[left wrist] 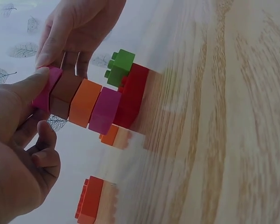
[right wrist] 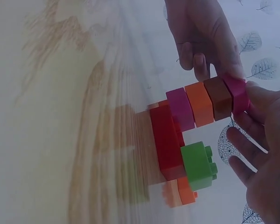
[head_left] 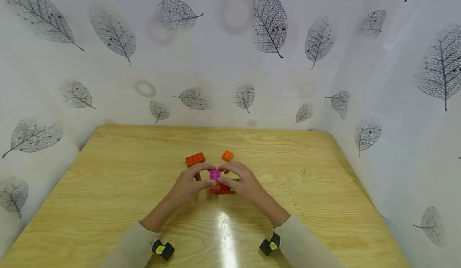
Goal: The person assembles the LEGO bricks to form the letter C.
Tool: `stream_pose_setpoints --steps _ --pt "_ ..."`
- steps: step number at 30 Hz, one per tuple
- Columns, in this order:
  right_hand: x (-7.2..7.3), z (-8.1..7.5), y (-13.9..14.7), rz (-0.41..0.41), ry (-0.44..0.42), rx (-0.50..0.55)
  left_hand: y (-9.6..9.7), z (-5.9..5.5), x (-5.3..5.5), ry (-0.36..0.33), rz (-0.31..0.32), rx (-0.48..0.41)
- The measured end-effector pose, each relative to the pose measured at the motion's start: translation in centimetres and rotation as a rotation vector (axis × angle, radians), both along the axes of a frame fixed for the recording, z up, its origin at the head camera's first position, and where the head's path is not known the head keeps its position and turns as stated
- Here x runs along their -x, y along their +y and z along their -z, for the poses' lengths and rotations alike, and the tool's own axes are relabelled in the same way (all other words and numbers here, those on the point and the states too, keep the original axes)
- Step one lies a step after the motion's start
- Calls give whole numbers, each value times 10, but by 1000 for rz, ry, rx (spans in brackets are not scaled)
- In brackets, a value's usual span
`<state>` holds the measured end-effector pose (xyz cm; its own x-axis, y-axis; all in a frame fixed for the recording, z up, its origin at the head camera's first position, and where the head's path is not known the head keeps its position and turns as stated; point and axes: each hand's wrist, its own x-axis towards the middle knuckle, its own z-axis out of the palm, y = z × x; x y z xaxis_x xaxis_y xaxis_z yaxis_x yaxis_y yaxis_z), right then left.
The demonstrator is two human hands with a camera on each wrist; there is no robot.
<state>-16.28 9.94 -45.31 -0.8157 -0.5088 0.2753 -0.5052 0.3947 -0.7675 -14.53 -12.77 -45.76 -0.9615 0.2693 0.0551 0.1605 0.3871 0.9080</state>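
A pink toy building brick (head_left: pixel 215 174) tops a small tower, and both hands pinch it from opposite sides. My left hand (head_left: pixel 189 182) has its thumb and fingers about the brick's left side; my right hand (head_left: pixel 245 180) grips the right side. Beneath it in the left wrist view come a brown brick (left wrist: pixel 66 93), an orange brick (left wrist: pixel 85 102) and a purple brick (left wrist: pixel 105 109). This tower stands on one end of a long red brick (right wrist: pixel 167 140), whose other end carries a green brick (right wrist: pixel 197 165). Whether the pink brick is fully seated, I cannot tell.
Behind the hands lie two loose bricks on the wooden table (head_left: pixel 126 180): a long red-orange one (head_left: pixel 195 159) to the left and a small orange one (head_left: pixel 227 156) to the right. A pale leaf-patterned sheet (head_left: pixel 216 67) borders the table's back and sides.
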Motion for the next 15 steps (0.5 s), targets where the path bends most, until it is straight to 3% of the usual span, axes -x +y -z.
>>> stream_pose_setpoints --steps 15 --pt "1 6 1 -1 126 -21 1 0 -2 11 13 -26"
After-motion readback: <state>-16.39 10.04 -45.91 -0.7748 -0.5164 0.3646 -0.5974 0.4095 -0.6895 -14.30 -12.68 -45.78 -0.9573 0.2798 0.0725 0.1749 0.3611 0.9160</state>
